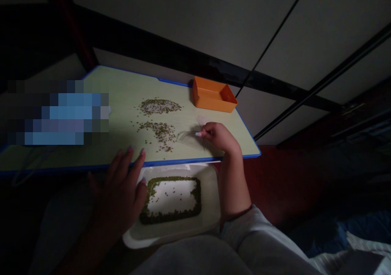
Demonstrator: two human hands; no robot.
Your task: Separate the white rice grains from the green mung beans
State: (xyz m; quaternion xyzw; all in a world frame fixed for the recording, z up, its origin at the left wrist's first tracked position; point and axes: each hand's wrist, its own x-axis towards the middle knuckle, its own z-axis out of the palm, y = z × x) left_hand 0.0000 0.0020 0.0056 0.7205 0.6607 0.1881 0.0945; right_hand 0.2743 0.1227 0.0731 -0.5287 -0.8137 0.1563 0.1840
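A: Nearest the camera: grey clothing (pixel 183 258), then a white tub (pixel 214 204) just beyond it. Left hand?

B: Left hand (pixel 122 193) was open, fingers spread, by the near edge of the worktop (pixel 119 90); no held thing seen.

A: Right hand?

B: Right hand (pixel 220 137) was closed, fingertips pinching a clear piece (pixel 199 134) with a whitish end. Exact shape not made out; light poor.

A: Step in hand?

B: Judged: working over the loose beans on the worktop with that piece. Direction of the stroke could not be told. The next move called for a low, light touch, since small beans could roll over the near edge.

A: Location and look of the beans?

B: Two patches on the worktop: a far patch (pixel 160 106), oval, and a near patch (pixel 165 133), more ragged, left of the right hand. Both olive green, mixed with pale grains. More green ones lined the tub's base in a rough rectangular band, a few scattered inside it.

A: Other items?

B: Orange box (pixel 215 103), at the worktop's far edge.
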